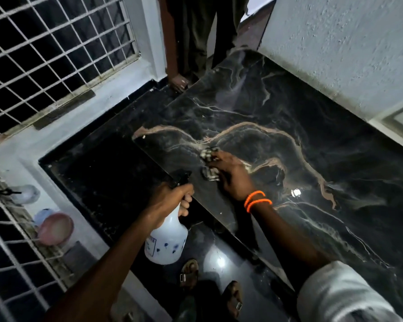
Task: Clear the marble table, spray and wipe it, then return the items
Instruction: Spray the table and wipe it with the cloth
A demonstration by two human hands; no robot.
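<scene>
- Left hand wraps the neck of the spray bottle, fingers curled round it at the black trigger head; nozzle points over the table edge toward the slab.
- Right hand presses down on a cloth, fingers bent over it; cloth sits near the middle of the marble table, close to its left edge.
- Slab is bare of items; a faint mist shows over the far end, so this looks like the spray-and-wipe stage, with the return of items not yet done.
- Risk: bottle hangs off the table over the floor, held by the neck only. A wet palm or a hard trigger pull could let it slip and drop by the sandalled feet.
- Risk: nozzle sits close to the right hand, so a squeeze may wet the hand and cloth instead of the slab.
- Risk: overspray lands on the glossy dark floor, which looks slippery.
- Risk: a second person's hand rests by the far corner, in the spray line.
- Marble: black, polished, tan and white veins, hard square edge, glare spots.
- Bottle: translucent white plastic, rounded body, small blue print; fill level unclear.
- Cloth: small, crumpled, patterned dark and pale; weave too blurred to tell.
- Orange bead bands circle the right wrist.
</scene>
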